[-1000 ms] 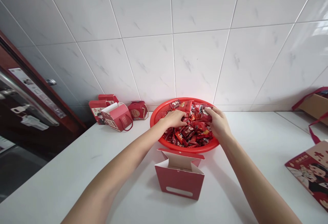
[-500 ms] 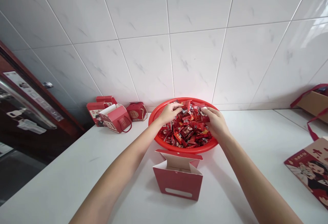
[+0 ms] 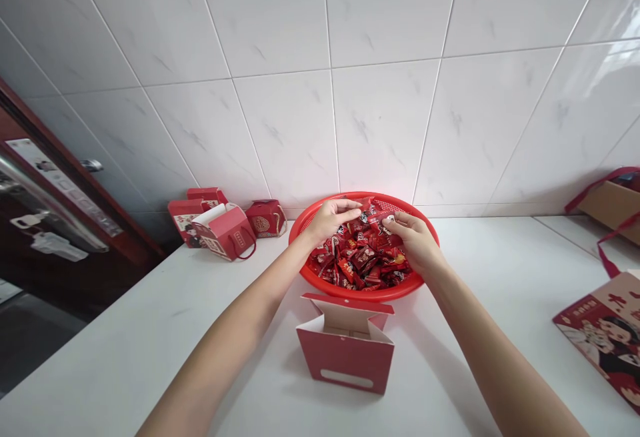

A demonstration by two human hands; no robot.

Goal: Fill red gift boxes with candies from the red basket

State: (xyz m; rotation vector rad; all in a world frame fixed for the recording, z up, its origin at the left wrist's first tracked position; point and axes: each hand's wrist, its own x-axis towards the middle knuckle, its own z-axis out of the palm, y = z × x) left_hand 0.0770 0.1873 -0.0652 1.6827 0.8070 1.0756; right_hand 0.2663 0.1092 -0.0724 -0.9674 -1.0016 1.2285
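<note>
A red plastic basket (image 3: 357, 290) with a perforated wall is heaped with wrapped candies (image 3: 367, 257) in red and dark red. My left hand (image 3: 333, 219) reaches over its left side, thumb and fingers closed together above the heap; what lies between the fingertips is hard to make out. On the right, my right hand (image 3: 414, 236) pinches a red wrapped candy (image 3: 385, 219) between thumb and fingers. In front of the basket stands a red paper box (image 3: 345, 357), upright, its top flaps apart and its pale inside showing.
Several small red gift boxes (image 3: 225, 230) stand at the back left, against the tiled wall (image 3: 280, 124). A printed red box (image 3: 605, 330) and a brown carton (image 3: 613, 204) with a red ribbon are at the right. Keys (image 3: 55, 244) hang from a door at the left.
My right hand has shifted slightly left with the candy, nearer to my left hand. My left hand has moved slightly right. The paper box stands as before.
</note>
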